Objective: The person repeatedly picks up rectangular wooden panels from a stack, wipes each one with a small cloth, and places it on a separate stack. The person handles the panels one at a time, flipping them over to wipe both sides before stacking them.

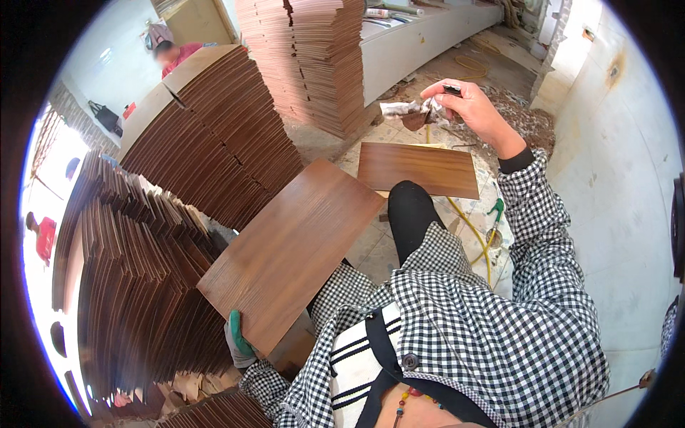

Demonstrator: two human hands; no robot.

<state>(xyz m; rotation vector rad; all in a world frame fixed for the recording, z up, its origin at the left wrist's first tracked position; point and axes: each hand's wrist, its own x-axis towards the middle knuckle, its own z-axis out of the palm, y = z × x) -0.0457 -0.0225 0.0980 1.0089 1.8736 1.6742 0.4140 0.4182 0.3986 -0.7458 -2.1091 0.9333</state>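
A flat brown wood-grain board (294, 249) slants across my lap and left knee. My left hand (239, 341), in a grey and green work glove, grips its near corner with the green thumb on the edge. My bare right hand (473, 109) is raised at the upper right, away from the board. Between its fingers are a small black object (452, 91), whose kind I cannot tell, and a crumpled, brown-stained white rag (401, 108). Below that hand, beyond my right knee, lies a second wood-grain board (420, 171).
Tall stacks of brown boards (225, 134) stand ahead and to the left, with uneven board stacks (134, 267) beside me. A paler stack (305, 59) adjoins a white bench (428, 43). A green air blow gun (497, 210) with yellow hose lies right. A person (179, 59) is behind the stacks.
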